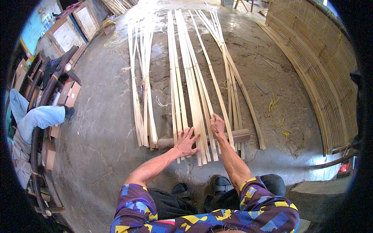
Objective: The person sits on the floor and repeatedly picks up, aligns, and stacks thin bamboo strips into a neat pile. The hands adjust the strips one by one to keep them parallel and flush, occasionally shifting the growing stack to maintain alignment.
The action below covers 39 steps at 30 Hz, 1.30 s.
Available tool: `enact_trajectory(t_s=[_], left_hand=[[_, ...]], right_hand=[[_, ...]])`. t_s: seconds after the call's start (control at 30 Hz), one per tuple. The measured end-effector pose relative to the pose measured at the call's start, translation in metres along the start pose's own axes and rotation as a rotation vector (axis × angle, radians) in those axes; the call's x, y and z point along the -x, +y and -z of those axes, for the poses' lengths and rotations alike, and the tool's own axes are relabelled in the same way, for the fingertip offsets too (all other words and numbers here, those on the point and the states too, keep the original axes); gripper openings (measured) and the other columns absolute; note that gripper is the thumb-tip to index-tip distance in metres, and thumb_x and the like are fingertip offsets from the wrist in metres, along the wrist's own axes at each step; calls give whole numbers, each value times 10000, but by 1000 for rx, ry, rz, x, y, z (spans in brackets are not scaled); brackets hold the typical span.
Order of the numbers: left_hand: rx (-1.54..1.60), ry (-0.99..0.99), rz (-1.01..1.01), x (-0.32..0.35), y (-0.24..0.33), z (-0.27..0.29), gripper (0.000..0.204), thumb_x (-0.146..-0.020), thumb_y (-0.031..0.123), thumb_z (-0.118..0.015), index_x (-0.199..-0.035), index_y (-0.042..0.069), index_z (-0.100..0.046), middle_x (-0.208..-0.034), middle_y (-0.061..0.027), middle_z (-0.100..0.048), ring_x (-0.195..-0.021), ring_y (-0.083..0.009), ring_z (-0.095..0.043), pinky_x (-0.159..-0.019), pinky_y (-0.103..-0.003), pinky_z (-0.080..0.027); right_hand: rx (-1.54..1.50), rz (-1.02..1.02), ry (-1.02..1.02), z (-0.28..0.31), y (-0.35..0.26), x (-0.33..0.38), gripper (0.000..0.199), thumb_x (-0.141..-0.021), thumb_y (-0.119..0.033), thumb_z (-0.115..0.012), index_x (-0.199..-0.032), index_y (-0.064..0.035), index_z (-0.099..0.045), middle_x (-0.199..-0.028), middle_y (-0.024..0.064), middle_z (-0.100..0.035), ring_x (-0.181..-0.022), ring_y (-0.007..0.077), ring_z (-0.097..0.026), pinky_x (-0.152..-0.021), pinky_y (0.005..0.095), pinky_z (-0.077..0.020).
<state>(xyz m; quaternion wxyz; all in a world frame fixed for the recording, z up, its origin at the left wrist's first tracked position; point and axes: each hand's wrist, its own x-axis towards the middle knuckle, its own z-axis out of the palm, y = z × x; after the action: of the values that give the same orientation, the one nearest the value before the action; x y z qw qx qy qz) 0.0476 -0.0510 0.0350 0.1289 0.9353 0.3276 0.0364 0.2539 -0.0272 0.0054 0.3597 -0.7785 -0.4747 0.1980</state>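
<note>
Several long pale bamboo strips (192, 77) lie side by side on the concrete floor, their near ends resting across a round wooden log (241, 135). My left hand (185, 141) lies flat with fingers spread on the strips' near ends, over the log. My right hand (217, 125) has its fingers curled around one strip just beyond the log. A separate bundle of strips (143, 85) lies to the left, also ending at the log.
A woven bamboo mat (322, 73) lies curved along the right. At the left a person in light blue trousers (37, 118) sits by cardboard boxes (70, 95) and dark poles. Framed boards (75, 27) lean at the far left. Yellow string (274, 105) lies on the floor.
</note>
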Motion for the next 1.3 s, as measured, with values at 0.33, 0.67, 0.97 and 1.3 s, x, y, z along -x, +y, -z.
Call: enact_trajectory(t_s=[0.33,0.67,0.97,1.3], left_hand=[[-5,35,-7,-5,14,0,785,-686,565,-549,-1300,131,-323,-1381,-193,-158,-1277,-339,-144,-987,-506,-138],[-9,-176,-290,-14,41,-7,814,-743,581,-474,-1354,127,-185,-1406,-149,-119,-1298,-328,-107,-1009,-550,-132],[47,-160,-303,-9,35,-10,761,-776,517,-471,-1353,112,-185,-1410,-149,-112,-1304,-315,-95,-1044,-497,-87],[85,-141,-322,-9,29,-8,744,-791,475,-473,-1326,27,-216,-1393,-177,-146,-1295,-307,-136,-1055,-456,-112]], right_hand=[[416,26,9,7,14,13,277,-742,-216,-518,-998,-121,-564,-883,143,-603,-814,314,-576,-666,435,-461],[-106,-50,-50,-2,22,6,347,-731,-156,-570,-1057,-38,-552,-971,176,-597,-903,296,-577,-796,356,-442],[-190,-62,-16,5,-4,5,353,-790,-205,-473,-1073,-1,-527,-1011,213,-569,-956,349,-540,-817,395,-422],[-3,-169,-147,4,-5,14,322,-777,-154,-500,-1063,-12,-541,-1005,205,-574,-968,334,-540,-825,375,-420]])
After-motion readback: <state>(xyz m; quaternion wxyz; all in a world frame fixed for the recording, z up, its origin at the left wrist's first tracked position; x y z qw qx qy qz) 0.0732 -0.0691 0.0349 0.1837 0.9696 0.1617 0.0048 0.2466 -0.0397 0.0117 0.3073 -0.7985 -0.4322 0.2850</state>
